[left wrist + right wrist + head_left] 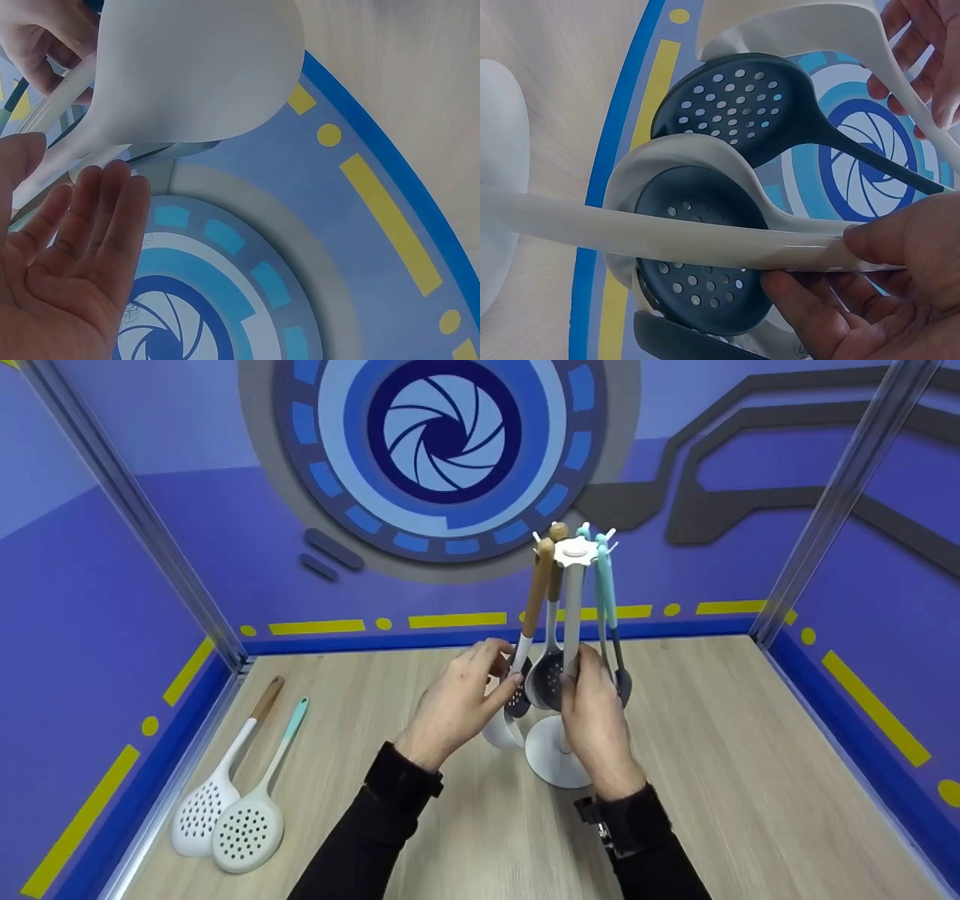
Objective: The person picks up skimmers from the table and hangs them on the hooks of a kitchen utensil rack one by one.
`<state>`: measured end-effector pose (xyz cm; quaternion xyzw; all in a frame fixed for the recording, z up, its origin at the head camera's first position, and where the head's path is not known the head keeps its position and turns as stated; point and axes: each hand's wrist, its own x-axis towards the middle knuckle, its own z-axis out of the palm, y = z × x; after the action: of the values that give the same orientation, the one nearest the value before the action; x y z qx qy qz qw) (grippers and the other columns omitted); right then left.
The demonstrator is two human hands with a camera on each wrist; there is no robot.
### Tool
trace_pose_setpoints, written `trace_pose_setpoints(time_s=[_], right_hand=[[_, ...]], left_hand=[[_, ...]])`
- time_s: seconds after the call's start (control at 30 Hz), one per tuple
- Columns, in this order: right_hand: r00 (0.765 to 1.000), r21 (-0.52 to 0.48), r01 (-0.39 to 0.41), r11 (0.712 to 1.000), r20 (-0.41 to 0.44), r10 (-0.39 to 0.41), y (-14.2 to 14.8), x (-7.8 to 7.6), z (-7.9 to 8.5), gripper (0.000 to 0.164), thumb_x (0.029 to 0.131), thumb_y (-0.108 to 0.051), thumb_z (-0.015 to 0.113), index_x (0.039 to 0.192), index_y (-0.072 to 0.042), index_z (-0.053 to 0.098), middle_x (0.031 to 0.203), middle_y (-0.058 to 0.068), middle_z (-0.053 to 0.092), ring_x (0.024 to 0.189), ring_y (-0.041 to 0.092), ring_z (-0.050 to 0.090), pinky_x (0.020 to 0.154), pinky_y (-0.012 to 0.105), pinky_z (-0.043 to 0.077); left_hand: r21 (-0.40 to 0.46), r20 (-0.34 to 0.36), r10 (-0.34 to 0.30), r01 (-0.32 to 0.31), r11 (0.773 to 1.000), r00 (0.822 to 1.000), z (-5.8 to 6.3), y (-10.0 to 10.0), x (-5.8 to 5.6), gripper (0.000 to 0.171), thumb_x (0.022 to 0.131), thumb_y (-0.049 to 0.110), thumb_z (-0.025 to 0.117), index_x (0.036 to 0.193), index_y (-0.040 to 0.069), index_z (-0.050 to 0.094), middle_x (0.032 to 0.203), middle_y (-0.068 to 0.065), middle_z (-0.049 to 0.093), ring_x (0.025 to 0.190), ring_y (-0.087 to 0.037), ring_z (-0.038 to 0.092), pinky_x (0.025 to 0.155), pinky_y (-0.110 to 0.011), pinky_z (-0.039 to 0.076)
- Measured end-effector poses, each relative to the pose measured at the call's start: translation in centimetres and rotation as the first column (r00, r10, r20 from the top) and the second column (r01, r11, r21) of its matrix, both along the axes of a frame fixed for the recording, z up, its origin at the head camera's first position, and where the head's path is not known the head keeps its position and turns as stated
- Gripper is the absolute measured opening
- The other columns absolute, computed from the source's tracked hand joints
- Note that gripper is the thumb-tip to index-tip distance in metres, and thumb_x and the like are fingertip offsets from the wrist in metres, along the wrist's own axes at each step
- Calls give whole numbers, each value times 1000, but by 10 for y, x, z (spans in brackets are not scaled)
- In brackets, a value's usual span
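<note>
A white utensil stand (pixel 573 607) rises from a round base (pixel 551 765), with several kitchen utensils hung around its top. My right hand (pixel 598 716) holds the stand's pole between thumb and fingers, clearly seen in the right wrist view. My left hand (pixel 457 701) is at a hanging white utensil (pixel 195 67) with a broad rounded head and brown handle. Its shaft passes between the thumb and the nearly straight fingers (pixel 112 217). Behind the pole hang a dark skimmer (pixel 697 285) and a dark slotted spoon (pixel 739 109). Teal-handled utensils (pixel 609 592) hang on the right side.
On the table's left side lie a white slotted turner (pixel 202 814) with a brown handle and a pale skimmer (pixel 247 829) with a teal handle. Blue printed panels (pixel 375 592) enclose the wooden table (pixel 750 780) at the back and sides.
</note>
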<state>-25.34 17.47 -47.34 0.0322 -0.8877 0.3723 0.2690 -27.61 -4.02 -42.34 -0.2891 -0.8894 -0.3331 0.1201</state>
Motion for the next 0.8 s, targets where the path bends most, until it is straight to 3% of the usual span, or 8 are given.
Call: trace_pose_setpoints(time_s=[0.43,0.8], right_hand=[[999,-16,35,999,29,-35,1,1,2,46,116,5,59,161,9,49,139,36,72,131,55,77,105,71,65],[998,-47,40,998,48,-38,4,-1,5,44,115,6,57,158,11,48,141,37,72,136,55,74,112,70,62]], left_hand=[[-5,16,9,-8,1000,1000,-3,-5,1,33,117,32,75,143,12,71,127,-12,81,119,-28,77,102,-48,70],[-9,41,28,-28,1000,999,-5,-6,1,34,117,33,74,145,14,70,129,-9,79,121,-27,77,101,-47,70]])
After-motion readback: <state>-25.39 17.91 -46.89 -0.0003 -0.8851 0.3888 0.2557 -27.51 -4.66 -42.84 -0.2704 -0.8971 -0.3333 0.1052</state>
